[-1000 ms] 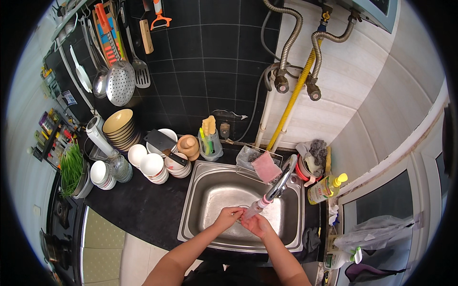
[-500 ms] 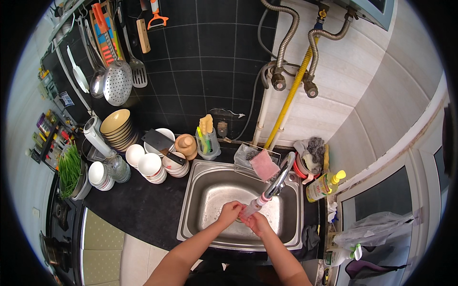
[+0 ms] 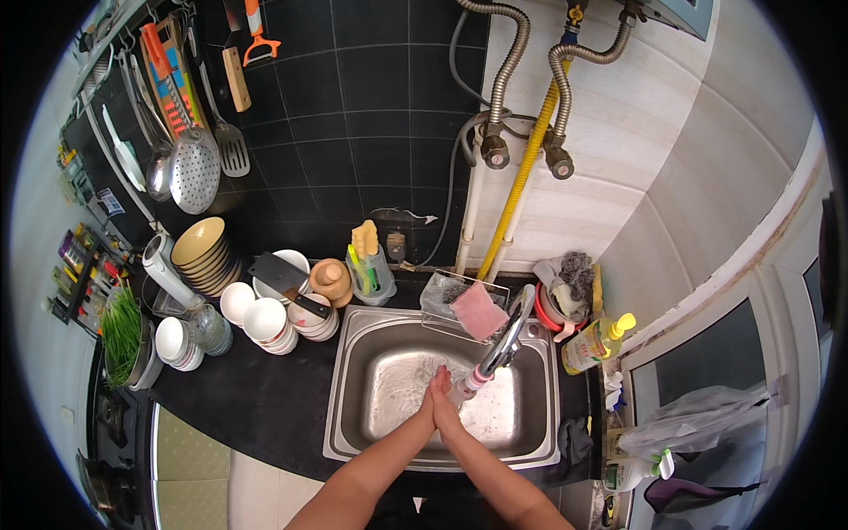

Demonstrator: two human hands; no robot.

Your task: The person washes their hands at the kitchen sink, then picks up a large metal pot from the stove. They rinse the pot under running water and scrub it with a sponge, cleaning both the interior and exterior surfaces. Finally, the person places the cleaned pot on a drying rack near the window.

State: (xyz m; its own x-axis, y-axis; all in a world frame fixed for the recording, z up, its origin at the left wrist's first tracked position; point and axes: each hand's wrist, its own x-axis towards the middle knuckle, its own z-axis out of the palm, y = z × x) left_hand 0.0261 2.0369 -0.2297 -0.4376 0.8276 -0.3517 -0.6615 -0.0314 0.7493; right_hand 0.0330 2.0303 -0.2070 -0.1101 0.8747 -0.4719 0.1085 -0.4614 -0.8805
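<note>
The left hand (image 3: 430, 408) and right hand (image 3: 444, 413) press palm to palm, fingers straight and flat, gripping nothing; they sit low in the steel sink (image 3: 353, 415) so runoff falls into the basin; the tap's spout (image 3: 481, 375) ends just beside the right hand, within reach of its stream; a pink sponge (image 3: 479, 309) rests beyond them, behind the tap.

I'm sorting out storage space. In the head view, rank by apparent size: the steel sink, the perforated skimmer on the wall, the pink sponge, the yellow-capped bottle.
1. steel sink
2. perforated skimmer
3. yellow-capped bottle and pink sponge: too alike to rank.
</note>
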